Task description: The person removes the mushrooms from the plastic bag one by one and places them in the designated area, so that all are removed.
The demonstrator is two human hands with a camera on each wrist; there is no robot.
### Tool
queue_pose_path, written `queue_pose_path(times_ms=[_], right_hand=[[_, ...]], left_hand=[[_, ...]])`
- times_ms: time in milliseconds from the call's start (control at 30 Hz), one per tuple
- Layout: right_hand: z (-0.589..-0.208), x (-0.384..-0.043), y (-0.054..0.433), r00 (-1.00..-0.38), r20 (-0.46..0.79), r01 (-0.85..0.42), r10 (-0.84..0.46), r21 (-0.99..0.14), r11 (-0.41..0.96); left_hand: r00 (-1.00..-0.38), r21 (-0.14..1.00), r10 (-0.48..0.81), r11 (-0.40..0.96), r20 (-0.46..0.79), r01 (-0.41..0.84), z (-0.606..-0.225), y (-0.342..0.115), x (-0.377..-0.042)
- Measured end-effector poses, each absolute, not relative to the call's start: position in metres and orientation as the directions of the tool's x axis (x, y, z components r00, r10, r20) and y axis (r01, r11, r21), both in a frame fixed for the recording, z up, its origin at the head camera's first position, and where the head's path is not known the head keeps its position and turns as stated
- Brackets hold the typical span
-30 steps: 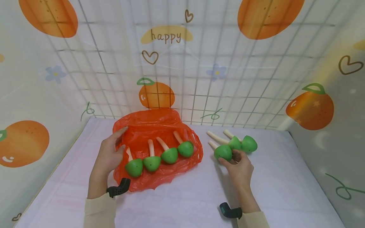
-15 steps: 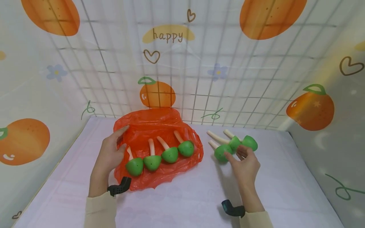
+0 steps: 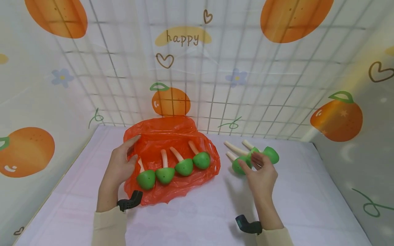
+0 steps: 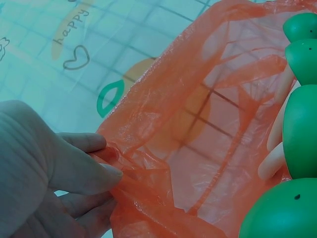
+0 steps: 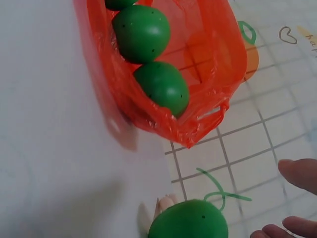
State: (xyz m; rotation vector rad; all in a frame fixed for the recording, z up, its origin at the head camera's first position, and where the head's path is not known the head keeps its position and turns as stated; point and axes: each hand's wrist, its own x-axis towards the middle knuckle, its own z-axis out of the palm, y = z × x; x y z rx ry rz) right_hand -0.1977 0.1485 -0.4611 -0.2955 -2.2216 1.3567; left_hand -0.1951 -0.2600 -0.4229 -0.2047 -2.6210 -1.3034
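My left hand [image 3: 119, 164] pinches the left edge of the red plastic bag [image 3: 167, 124] between thumb and fingers, close up in the left wrist view. Several green-capped, mushroom-shaped pieces with pale stems lie in a slanting row at the bag's mouth; the leftmost piece [image 3: 146, 179] is nearest this hand. Over to the right, my right hand [image 3: 262, 177] hovers at a small group of like pieces, thumb and fingers apart and nothing held. Its fingers partly hide the front piece [image 3: 237, 166] and the middle one. The rear piece [image 3: 272, 155] shows its green cap.
A white cloth [image 3: 191, 225] covers the table. Behind it rises a wire grid hung with a printed sheet [image 3: 237, 116], which reaches down to the table's back edge. Printed side sheets [image 3: 354, 164] stand at left and right.
My right hand has moved off the front green-capped piece, its fingers parting and shifting rightward, then slightly left again. The left hand keeps its grip on the bag.
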Motion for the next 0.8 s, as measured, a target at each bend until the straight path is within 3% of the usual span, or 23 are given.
queue_pose_path(times_ms=[800], right_hand=[[-0.448, -0.200, 0.081, -0.910, 0.310, -0.191, 0.275, -0.902, 0.387]], left_hand=[[-0.969, 0.771, 0.026, 0.601, 0.246, 0.212, -0.422, -0.259, -0.194]])
